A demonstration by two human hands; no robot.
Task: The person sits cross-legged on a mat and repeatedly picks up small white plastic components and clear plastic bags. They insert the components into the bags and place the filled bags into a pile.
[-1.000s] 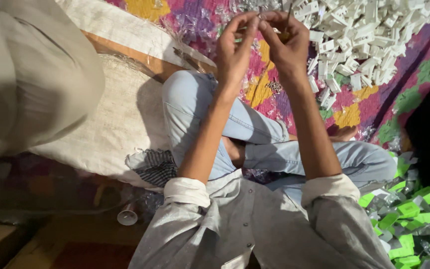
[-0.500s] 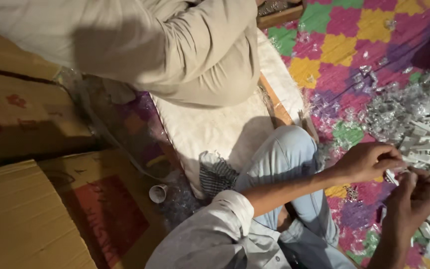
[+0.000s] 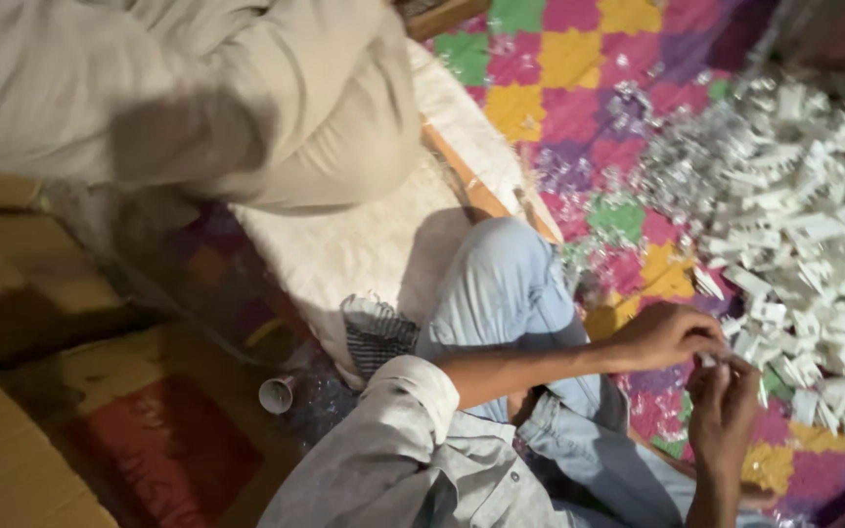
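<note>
My left hand [image 3: 665, 335] and my right hand [image 3: 723, 403] meet over my lap at the lower right. Their fingertips pinch a small white plastic piece [image 3: 708, 361] between them. A big heap of similar white plastic pieces [image 3: 814, 235] lies just beyond my hands on a colourful patchwork mat [image 3: 579, 59]. My bent knee in light blue jeans [image 3: 501, 284] is under my left forearm.
Another person in beige clothes [image 3: 246, 98] sits at the upper left on a white cloth [image 3: 364, 244]. Brown cardboard boxes [image 3: 31, 430] fill the left side. A small white cup [image 3: 276, 394] and a striped dark cloth [image 3: 378, 332] lie near my knee.
The camera has swung left and down, so my hands sit lower right in view. They moved from raised in front of me down to beside the heap, still joined.
</note>
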